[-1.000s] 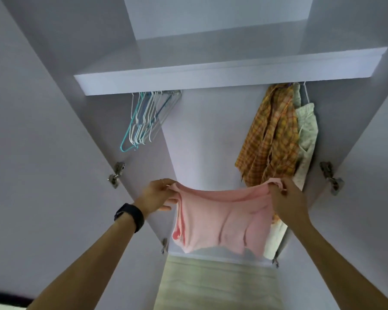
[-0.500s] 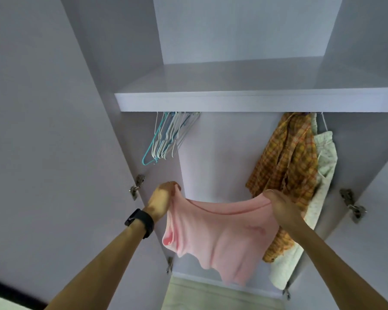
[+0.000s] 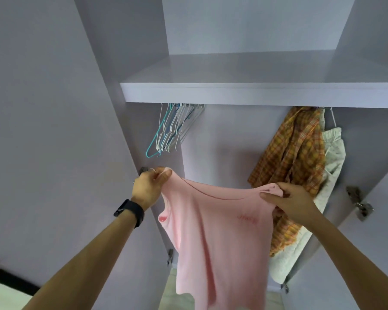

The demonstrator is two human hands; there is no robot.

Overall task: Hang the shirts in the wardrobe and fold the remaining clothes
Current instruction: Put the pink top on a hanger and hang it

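A pink shirt (image 3: pixel 213 238) hangs stretched between both hands in front of the open wardrobe. My left hand (image 3: pixel 149 186) pinches its left shoulder, and my right hand (image 3: pixel 287 201) grips its right shoulder. The shirt's body drops straight down below the frame's lower edge. Under the wardrobe shelf (image 3: pixel 255 93), at the left, hangs a bunch of empty teal and white hangers (image 3: pixel 170 130). An orange plaid shirt (image 3: pixel 293 157) and a pale cream garment (image 3: pixel 329 166) hang at the right.
The wardrobe's left door (image 3: pixel 43 130) stands open, with a metal hinge (image 3: pixel 358 203) on the right door. A light wooden floor (image 3: pixel 173 291) shows below. The rail itself is hidden behind the shelf.
The shirt has unfurled and now hangs longer. Both hands keep their hold on its shoulders and have spread a little. My view has tilted up toward the shelf.
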